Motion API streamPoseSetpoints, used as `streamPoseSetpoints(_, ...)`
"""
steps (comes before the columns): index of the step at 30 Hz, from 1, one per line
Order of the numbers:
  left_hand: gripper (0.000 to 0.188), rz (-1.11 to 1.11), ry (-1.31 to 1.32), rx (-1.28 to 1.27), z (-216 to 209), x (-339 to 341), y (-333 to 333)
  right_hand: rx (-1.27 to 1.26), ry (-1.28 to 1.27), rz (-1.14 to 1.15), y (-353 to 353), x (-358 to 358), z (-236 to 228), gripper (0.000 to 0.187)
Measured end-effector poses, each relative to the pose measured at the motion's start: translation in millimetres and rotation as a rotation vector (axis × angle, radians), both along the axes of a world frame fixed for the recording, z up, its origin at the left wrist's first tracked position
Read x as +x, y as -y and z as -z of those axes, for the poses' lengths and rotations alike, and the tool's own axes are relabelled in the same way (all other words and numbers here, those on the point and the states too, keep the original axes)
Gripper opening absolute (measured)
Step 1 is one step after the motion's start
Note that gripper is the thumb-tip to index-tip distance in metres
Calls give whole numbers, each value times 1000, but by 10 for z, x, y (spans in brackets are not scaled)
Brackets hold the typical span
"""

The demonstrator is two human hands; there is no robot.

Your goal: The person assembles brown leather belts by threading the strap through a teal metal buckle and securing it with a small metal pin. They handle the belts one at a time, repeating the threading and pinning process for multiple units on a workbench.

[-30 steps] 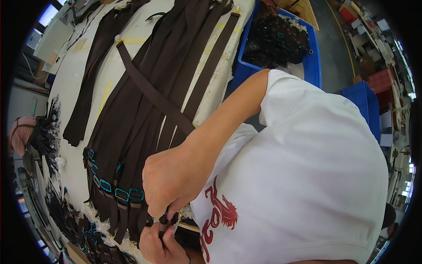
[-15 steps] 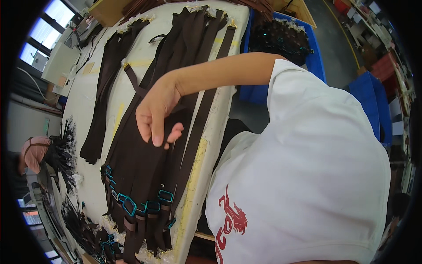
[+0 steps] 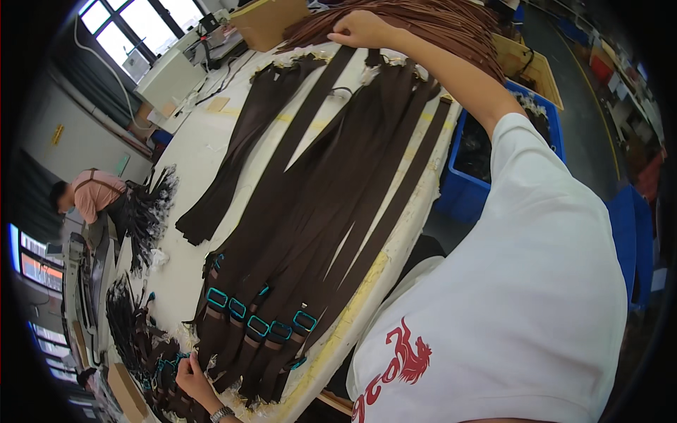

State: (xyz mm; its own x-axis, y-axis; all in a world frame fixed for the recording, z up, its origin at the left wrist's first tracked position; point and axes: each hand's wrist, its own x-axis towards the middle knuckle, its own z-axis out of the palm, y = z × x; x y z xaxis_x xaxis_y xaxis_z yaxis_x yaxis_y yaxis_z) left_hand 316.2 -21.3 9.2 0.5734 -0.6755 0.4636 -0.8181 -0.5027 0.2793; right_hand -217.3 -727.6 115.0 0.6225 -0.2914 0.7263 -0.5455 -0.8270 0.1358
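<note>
Long, flat, matte dark-brown strap [image 3: 314, 106], end gripped by right hand [image 3: 363, 29]. Left hand [image 3: 194, 381]: fingers curled, hold indiscernible. Rectangular glossy teal buckles [image 3: 305, 313]; yellow-marked off-white tabletop [image 3: 210, 154].

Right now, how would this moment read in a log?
right hand: holding dark strap | left hand: beside near end of strap bundle, grip unclear | teal buckles: on bundle

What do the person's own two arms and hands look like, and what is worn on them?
The right hand and left hand are ungloved. The right forearm is bare below a short, loose white sleeve; the left sleeve is not visible. The left wrist wears a metal-looking band, perhaps a watch. The white shirt has a red print.
</note>
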Motion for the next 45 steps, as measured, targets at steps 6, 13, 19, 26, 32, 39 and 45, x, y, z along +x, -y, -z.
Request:
streamPoseSetpoints(6,33,12,180,51,336,-181,145,173,-222,238,350,140,1131,22)
streamPoseSetpoints(13,27,-5,204,88,331,-261,203,161,-97,-599,-1096,2652,1400,9)
streamPoseSetpoints(19,9,81,293,2,135,-645,44,49,-337,-725,-2097,4203,1707,18)
streamPoseSetpoints(26,8,-48,243,-55,-58,-952,-604,67,-345,-574,-2141,4524,1920,41)
streamPoseSetpoints(32,9,-289,232,-6,-148,-218,-1133,191,-468,-480,-2220,4547,1721,42)
streamPoseSetpoints(39,30,-328,732,384,211,749,-1800,49,-367,-728,-2371,4306,1557,25)
streamPoseSetpoints(45,14,-208,669,294,-37,388,-1384,776,643,-624,-1219,3581,173,27)
